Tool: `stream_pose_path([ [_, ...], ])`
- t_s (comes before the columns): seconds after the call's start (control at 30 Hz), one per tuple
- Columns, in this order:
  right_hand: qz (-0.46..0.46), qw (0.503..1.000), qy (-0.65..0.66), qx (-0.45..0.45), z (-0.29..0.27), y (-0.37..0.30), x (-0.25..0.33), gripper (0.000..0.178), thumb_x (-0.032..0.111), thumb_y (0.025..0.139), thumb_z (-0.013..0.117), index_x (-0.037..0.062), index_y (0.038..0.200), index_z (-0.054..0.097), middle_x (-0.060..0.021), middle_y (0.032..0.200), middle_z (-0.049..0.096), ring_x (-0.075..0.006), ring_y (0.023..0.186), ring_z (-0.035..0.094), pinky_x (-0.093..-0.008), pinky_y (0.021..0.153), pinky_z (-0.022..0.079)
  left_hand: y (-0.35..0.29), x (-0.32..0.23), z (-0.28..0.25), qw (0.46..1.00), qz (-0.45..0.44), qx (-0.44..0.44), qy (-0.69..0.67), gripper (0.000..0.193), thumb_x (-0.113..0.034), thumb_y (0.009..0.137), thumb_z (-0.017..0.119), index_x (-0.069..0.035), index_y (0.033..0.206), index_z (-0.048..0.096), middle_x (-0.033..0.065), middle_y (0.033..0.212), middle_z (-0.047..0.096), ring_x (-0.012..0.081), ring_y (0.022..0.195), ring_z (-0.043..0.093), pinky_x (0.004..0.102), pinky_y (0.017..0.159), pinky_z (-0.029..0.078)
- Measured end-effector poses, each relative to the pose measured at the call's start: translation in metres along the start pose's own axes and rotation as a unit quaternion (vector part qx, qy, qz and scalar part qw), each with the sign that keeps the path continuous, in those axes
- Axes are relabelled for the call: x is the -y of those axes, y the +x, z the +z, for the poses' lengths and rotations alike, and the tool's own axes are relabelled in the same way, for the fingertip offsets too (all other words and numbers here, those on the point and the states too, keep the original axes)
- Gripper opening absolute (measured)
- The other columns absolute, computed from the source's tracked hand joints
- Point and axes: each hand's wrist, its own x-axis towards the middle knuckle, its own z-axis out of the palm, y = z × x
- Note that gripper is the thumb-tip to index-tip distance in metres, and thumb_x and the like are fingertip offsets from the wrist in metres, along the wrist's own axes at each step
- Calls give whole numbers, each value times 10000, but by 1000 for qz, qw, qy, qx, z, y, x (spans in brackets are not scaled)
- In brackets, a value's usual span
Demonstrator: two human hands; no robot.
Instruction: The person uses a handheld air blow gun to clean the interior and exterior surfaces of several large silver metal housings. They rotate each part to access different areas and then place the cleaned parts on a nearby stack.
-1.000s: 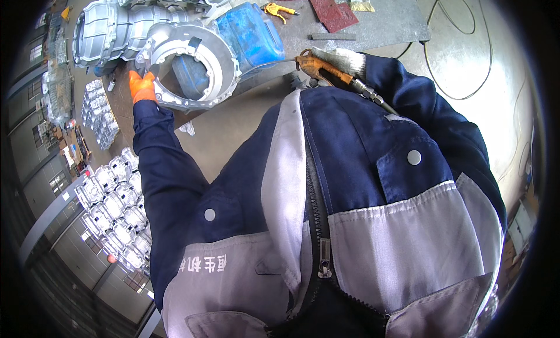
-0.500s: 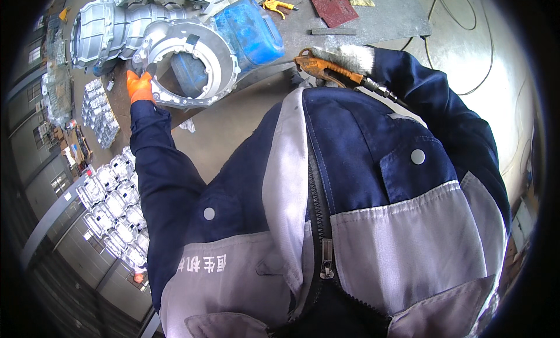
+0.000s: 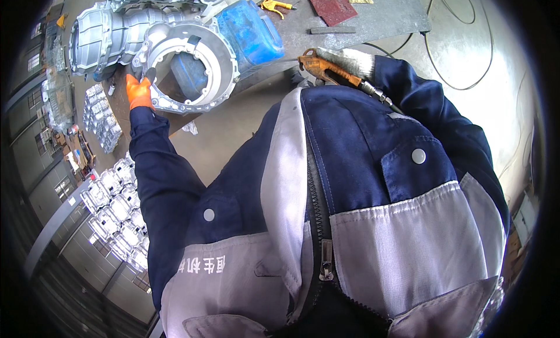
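Note:
In an orange glove with dark fingertips, my left hand [image 3: 139,91] is closed on the near left edge of a silver cast-metal housing [image 3: 224,75]. The housing is ring-shaped with a wide round opening and leans against a blue plastic jerrycan [image 3: 252,31]. My right hand [image 3: 350,60], in a whitish glove, is closed round an orange air tool [image 3: 329,69] with a metal hose coupling at its rear. The tool is to the right of the housing, apart from it, close to my jacket. Its front end and my right fingers are partly hidden.
More silver housings [image 3: 96,37] lie at the upper left. On the grey table [image 3: 391,25] are a yellow blow gun [image 3: 274,7], dark red abrasive sheets [image 3: 329,6] and a dark bar [image 3: 332,30]. A dark hose [image 3: 452,86] loops at the right. Stacked castings [image 3: 119,212] stand at the left.
The orange air tool and my right hand have shifted slightly right. The housing has tipped a little toward me, with my left hand still on its edge.

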Motion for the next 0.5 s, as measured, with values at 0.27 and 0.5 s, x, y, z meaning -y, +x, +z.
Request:
stream_pose_path([
  [0.27, 4, 1000, -5, 2, 6, 3, -2, 382, 390, 877, 490, 51, 1039, 557, -85, 844, 615, -120, 596, 593, -197, 497, 499, -2, 1, 0, 1000, -15, -11, 8, 633, 24, 680, 695, -9, 1239, 401, 74, 1148, 506, 156, 999, 477, 266, 840, 394],
  [0.5, -5, 997, -78, 6, 11, -2, 2, 432, 443, 861, 491, 54, 1026, 576, -59, 834, 624, -97, 613, 591, -195, 529, 490, 0, -2, 3, 1000, 26, -6, -2, 729, 46, 628, 726, -22, 1267, 381, 83, 1172, 501, 175, 1025, 479, 274, 833, 392],
])
